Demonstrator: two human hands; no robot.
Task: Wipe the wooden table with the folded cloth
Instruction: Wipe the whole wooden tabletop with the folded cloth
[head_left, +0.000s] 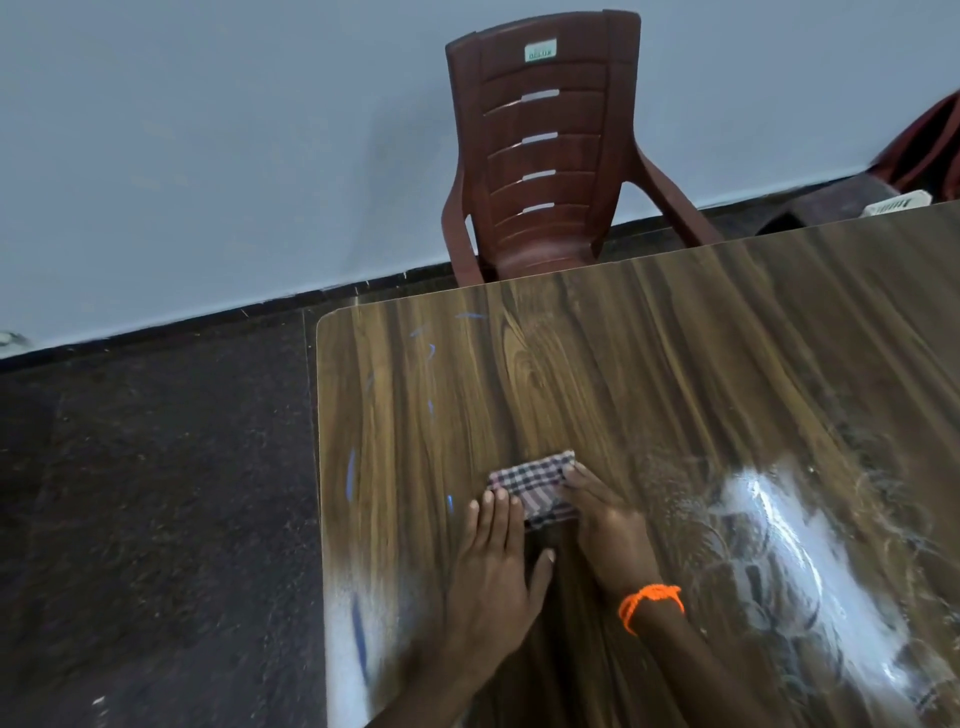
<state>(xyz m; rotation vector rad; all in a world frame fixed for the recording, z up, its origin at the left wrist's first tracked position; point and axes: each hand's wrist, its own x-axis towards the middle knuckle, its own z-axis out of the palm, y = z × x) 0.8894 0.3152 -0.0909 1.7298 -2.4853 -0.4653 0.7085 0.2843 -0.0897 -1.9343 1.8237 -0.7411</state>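
I see the folded cloth (532, 489) lying on the wooden table (649, 374), flattened under straight fingers of my left hand (493, 561) and right hand (605, 525). Beyond them a brown chair (540, 156) meets a pale wall (208, 156); dark floor (156, 493) lies left

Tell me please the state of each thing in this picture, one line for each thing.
folded cloth: folded, flat on the table, under both hands.
left hand: fingers straight, resting on the cloth's near left edge.
right hand: fingers straight, pressing the cloth's right side.
wooden table: blue marks near its left edge, bright glare at right.
chair: upright, unoccupied, behind the table's far edge.
orange thread: tied round the right wrist.
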